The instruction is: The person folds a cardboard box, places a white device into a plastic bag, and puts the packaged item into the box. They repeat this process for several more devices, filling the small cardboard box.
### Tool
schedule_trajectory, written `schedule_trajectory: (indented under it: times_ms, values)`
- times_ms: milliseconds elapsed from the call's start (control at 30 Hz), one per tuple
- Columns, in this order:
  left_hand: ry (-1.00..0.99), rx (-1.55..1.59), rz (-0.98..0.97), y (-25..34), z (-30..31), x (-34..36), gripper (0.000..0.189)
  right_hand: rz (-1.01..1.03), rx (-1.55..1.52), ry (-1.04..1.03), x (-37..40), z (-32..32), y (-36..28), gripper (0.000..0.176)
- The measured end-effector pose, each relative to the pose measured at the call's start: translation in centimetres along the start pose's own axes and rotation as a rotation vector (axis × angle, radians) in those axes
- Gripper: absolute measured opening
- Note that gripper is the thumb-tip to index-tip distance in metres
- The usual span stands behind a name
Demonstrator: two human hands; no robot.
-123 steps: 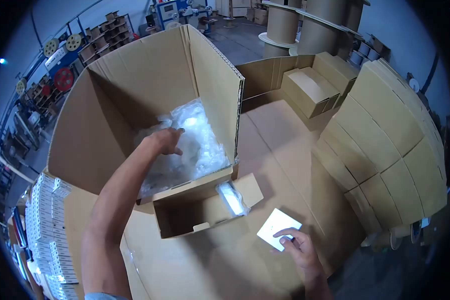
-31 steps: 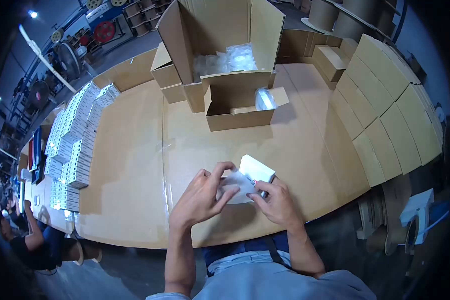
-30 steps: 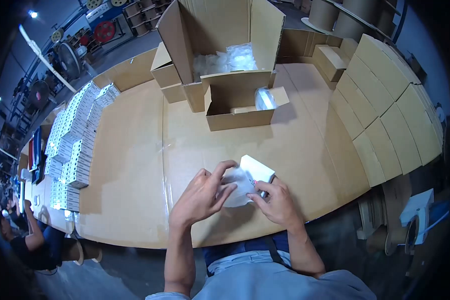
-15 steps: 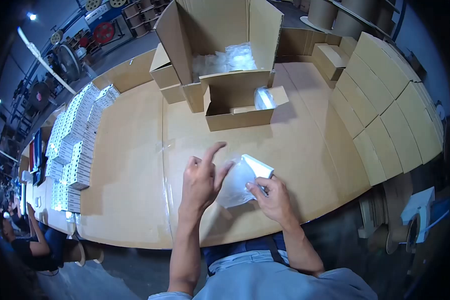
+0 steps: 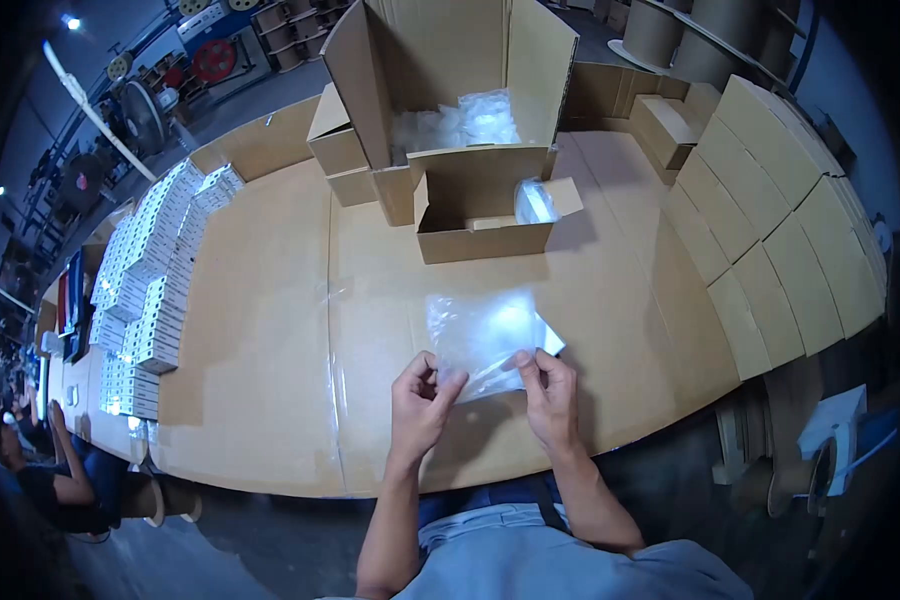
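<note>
Both the left hand point(image 5: 422, 398) and right hand point(image 5: 550, 392) pinch a clear plastic bag point(image 5: 482, 335) over the white box point(image 5: 547, 343), near the small carton point(image 5: 482, 215) holding a bag roll point(image 5: 533, 201).

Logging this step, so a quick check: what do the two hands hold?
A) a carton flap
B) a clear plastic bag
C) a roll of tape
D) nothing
B: the left hand and right hand each pinch the near edge of a clear plastic bag, which is spread out over the cardboard tabletop.
</note>
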State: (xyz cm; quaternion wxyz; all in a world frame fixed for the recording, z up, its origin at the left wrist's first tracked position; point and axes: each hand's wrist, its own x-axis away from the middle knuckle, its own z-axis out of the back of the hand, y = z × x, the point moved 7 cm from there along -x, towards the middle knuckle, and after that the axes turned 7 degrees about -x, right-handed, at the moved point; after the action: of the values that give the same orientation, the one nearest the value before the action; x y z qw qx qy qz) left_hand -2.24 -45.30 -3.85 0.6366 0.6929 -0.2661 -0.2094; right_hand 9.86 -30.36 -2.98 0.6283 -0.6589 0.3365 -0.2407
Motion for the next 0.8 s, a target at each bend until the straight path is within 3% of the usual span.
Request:
schedule_trajectory:
  times_ms: [133,200,233,400,500,533,600,700,800]
  values:
    - [-0.048,-0.029,-0.125,1.9,0.0,-0.7,0.048,0.093,0.047,-0.025,0.0,0.3,0.6,0.034]
    - [-0.042,-0.038,-0.138,3.3,-0.6,-1.1,0.051,0.067,0.267,-0.106,0.5,0.2,0.0,0.029]
    - [-0.068,-0.202,-0.09,3.3,-0.4,-1.0,0.048,0.058,0.377,-0.148,0.6,-0.1,-0.4,0.027]
    - [-0.042,-0.327,-0.193,2.9,-0.8,-0.8,0.034,0.147,0.162,-0.21,0.0,0.7,-1.6,0.021]
    - [-0.004,-0.532,-0.299,3.7,-0.4,0.4,0.031,0.114,0.012,-0.145,-1.3,3.4,-2.4,0.029]
    - [-0.015,-0.535,-0.308,4.0,-0.5,0.6,0.031,0.22,0.124,-0.145,-2.0,4.0,-3.7,0.032]
    - [-0.042,-0.542,-0.324,4.6,-0.8,1.1,0.03,0.358,-0.129,-0.092,-2.6,4.0,-6.0,0.052]
    - [-0.042,-0.537,-0.336,4.6,-1.1,1.3,0.029,0.466,-0.267,-0.129,-3.2,3.7,-9.0,0.069]
    - [-0.033,-0.538,-0.333,4.4,-1.3,1.3,0.03,0.491,-0.326,-0.12,-3.1,2.3,-9.9,0.064]
